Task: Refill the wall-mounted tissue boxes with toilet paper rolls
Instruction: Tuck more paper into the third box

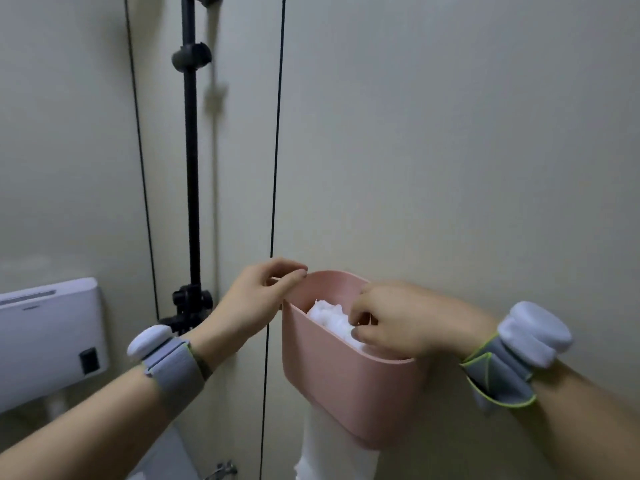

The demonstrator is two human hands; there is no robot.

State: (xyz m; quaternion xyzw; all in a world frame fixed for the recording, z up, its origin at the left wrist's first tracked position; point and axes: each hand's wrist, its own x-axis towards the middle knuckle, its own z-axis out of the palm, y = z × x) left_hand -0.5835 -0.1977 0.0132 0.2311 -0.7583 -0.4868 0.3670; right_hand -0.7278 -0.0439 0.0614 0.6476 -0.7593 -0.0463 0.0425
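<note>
The pink box (346, 386) hung on the wall, open at the top, with white paper (329, 317) sitting inside and a strip trailing out below. The left hand (256, 299) pinched the box's left rim between thumb and fingers. The right hand (394, 323) reached into the opening, fingers curled onto the paper. This looked like the seating step; next, the paper likely needed pressing down evenly while the rim was steadied.

Dim, even light, soft overall blur, wide-angle bending at edges
</note>
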